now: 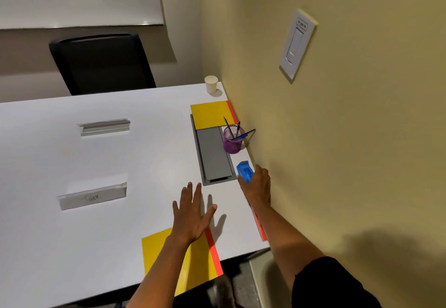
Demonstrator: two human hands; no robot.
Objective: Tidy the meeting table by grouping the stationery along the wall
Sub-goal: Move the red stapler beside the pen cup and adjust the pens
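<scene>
while the right hand point(256, 184) grips the blue plastic stapler point(245, 171) on the white table point(96, 163) beside the yellow wall point(350, 138), just short of the purple mesh pen cup point(232, 141), the left hand point(193, 213) hovers with fingers spread above the yellow folder with an orange edge point(156, 249).

White table point(96, 158); yellow wall point(362, 138) with a white switch plate point(297, 45). Two yellow folders, far point(210, 114) and near point(193, 266), each with an orange-red edge strip. Purple mesh pen cup point(232, 142); blue stapler point(245, 171); grey cable hatch point(213, 157); cream paper cup point(211, 84); black chair point(101, 64); black sleeve point(330, 283).
</scene>
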